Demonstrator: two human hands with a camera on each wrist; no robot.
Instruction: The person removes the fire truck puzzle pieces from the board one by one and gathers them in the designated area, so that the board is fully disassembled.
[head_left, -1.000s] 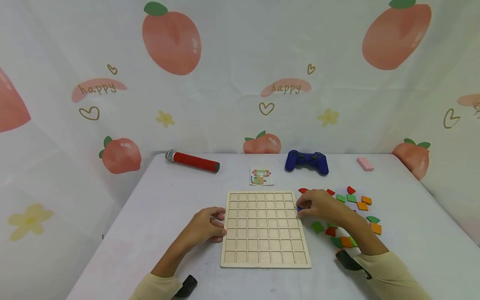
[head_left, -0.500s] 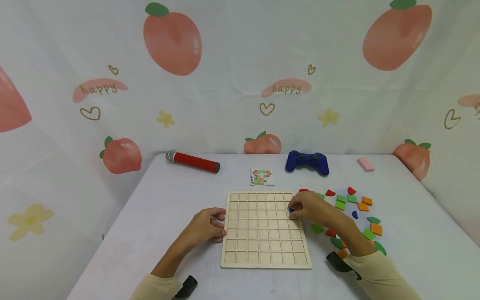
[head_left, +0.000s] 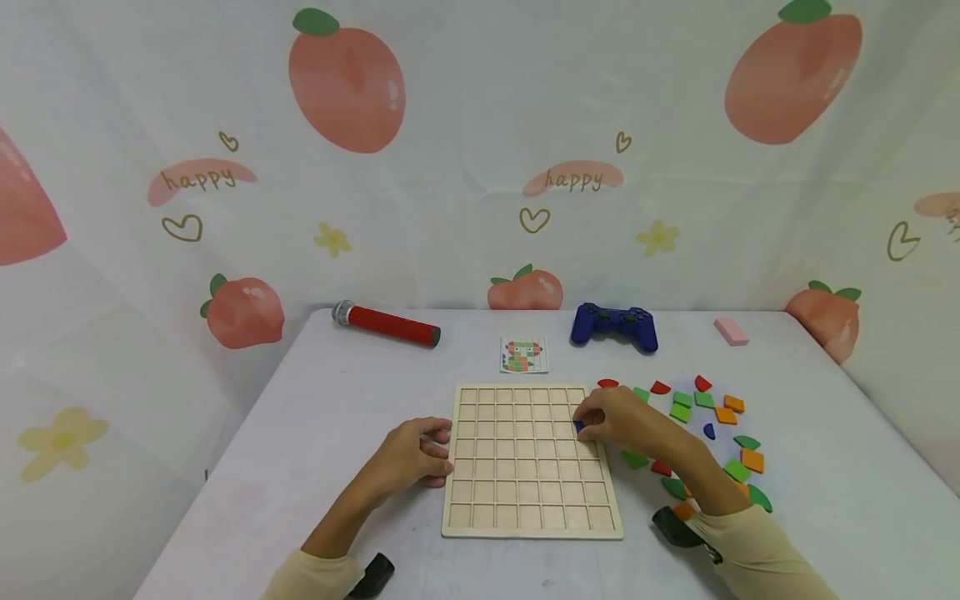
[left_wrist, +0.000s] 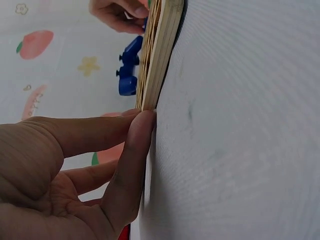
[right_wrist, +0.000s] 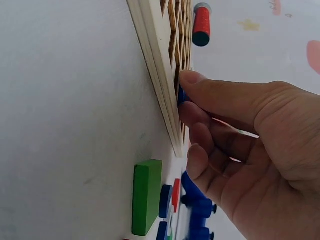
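Observation:
A pale wooden grid board (head_left: 525, 483) lies flat on the white table with bare square cells. At its left edge my left hand (head_left: 411, 452) holds on, thumb and fingertips against the rim; the left wrist view shows the thumb (left_wrist: 100, 132) and a finger meeting at the wood. Over the board's right side, my right hand (head_left: 618, 414) pinches a small blue piece (head_left: 579, 426) between thumb and forefinger, low over a cell near the right edge. Those fingertips cover most of the blue piece (right_wrist: 181, 94) in the right wrist view.
Right of the board lie several loose red, green and orange pieces, with another blue piece (head_left: 709, 431). Beyond the board are a pattern card (head_left: 524, 355), a blue game controller (head_left: 613, 326), a red microphone (head_left: 390, 324) and a pink block (head_left: 731, 329).
My right hand has moved left from just off the board's right edge to over the right-hand cells, carrying the blue piece. The left hand and the board have stayed put.

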